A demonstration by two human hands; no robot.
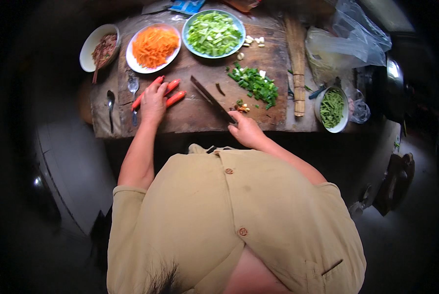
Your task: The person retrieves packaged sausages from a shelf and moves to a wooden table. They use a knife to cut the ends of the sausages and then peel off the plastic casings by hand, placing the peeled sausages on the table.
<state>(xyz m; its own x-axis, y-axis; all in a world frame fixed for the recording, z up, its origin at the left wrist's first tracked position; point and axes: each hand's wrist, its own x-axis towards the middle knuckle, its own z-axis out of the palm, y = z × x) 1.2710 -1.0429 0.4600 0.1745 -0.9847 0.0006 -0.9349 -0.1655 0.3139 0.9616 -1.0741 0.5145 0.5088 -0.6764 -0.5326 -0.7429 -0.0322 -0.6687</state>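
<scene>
My left hand (153,103) lies over several red-wrapped sausages (176,98) on the wooden cutting board (193,119), with its fingers curled on them. Their ends stick out on both sides of the fingers. My right hand (248,129) grips the handle of a cleaver (209,96), its dark blade slanting away to the upper left, apart from the sausages. A small dark curved piece (220,89) lies right of the blade. Chopped scallions (256,86) are heaped further right, and small brown and pale bits (241,106) lie near the cleaver handle.
Behind stand shredded carrot (155,46) on a plate, chopped greens (215,33) on another, and a bowl (89,47) of minced meat with chopsticks. Garlic cloves (254,41) lie nearby. Two spoons (111,104) are left; a wooden stick bundle (297,70) and green-bean bowl (331,109) right.
</scene>
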